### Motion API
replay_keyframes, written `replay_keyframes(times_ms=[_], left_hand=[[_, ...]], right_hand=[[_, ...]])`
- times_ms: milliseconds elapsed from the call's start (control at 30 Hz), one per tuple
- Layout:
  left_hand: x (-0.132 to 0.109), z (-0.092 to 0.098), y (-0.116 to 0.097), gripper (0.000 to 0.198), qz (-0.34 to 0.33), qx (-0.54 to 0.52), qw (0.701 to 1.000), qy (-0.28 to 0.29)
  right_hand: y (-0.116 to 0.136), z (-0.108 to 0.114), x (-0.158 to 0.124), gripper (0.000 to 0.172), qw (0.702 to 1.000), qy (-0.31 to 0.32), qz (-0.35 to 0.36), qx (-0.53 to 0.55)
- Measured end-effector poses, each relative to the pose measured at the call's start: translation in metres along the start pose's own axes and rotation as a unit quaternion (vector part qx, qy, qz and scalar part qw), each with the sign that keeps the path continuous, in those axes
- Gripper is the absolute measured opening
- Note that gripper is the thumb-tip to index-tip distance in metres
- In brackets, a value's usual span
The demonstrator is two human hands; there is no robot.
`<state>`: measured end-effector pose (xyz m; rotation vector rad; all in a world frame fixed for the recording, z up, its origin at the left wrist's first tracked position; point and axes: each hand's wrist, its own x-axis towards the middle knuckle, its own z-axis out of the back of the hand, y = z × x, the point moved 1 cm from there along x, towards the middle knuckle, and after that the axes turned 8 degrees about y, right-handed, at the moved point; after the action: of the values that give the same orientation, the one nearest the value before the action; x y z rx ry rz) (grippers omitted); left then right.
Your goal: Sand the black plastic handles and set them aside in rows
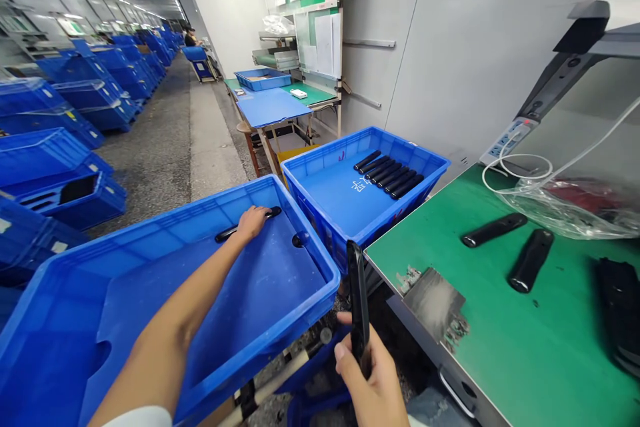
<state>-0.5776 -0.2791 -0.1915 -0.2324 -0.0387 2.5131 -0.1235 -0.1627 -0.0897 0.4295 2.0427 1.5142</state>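
Our right hand (373, 373), lowest in the frame, is closed around a black part (357, 293) that stands upright out of the fist, thumb pressed along its left side. Just left of that hand is the near corner of a big blue crate (165, 216). Our left arm reaches across this crate to its far wall. There our left hand (253, 221) lies on the other black part (225, 233), fingers folded over its middle, with both ends showing on either side of the knuckles.

To the right of the right hand begins a green table (525, 347), with a scuffed metal plate (434, 300) at its near edge. Further along it lie two loose black parts (493, 229), close together but apart, and beyond them a clear plastic bag (575, 210).

Past the upright part, beyond the left hand and to its right, a second blue crate (335, 200) holds a row of black parts (389, 173) laid side by side against its far right wall. A white power strip (510, 137) hangs behind the table. Far off to the left of the left hand are stacked blue crates (75, 100), and straight ahead a bench carries a blue tray (263, 79).
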Motion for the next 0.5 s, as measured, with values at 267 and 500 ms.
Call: replay_keyframes(times_ms=[267, 500], left_hand=[[-0.026, 0.026, -0.024, 0.036, 0.012, -0.051, 0.998, -0.029], [-0.068, 0.089, -0.108, 0.045, -0.022, -0.141, 0.961, -0.238]], right_hand=[[0.030, -0.003, 0.009, 0.054, 0.929, 0.125, -0.044, 0.345], [0.095, 0.037, 0.025, 0.040, 0.952, 0.054, -0.001, 0.303]])
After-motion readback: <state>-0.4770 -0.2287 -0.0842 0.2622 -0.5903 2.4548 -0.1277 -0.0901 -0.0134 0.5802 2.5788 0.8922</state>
